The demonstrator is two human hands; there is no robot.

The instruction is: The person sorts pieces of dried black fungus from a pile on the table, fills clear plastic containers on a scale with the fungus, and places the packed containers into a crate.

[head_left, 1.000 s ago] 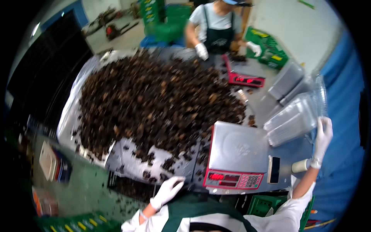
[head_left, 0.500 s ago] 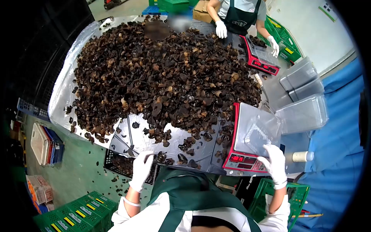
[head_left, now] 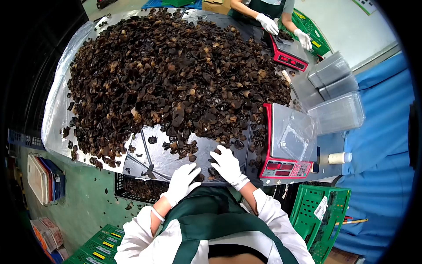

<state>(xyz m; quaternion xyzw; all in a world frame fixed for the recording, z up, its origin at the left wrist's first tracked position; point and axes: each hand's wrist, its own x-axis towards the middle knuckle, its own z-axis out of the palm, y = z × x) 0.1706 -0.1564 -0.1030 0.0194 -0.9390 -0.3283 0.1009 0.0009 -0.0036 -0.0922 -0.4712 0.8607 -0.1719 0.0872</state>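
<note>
A big heap of dark wood ear mushrooms (head_left: 176, 83) covers most of the table, with loose pieces scattered near its front edge. My left hand (head_left: 182, 184), in a white glove, is at that edge with fingers stretched out beside a few pieces. Further right, my gloved right hand (head_left: 227, 167) has its fingers apart over some loose mushrooms and touches them; nothing is visibly gripped. On the right, a red scale (head_left: 285, 169) carries a clear plastic box (head_left: 295, 141) on its plate.
Clear plastic boxes (head_left: 338, 114) are stacked right of the scale, near a spool of thread (head_left: 339, 158). Across the table, a co-worker's gloved hands (head_left: 268, 23) are at a second red scale (head_left: 290, 60). Green crates (head_left: 321, 215) stand below on the right.
My right hand has left the scale's side and moved left to the loose mushrooms. My left hand has shifted right. The co-worker's hands have come closer to their scale.
</note>
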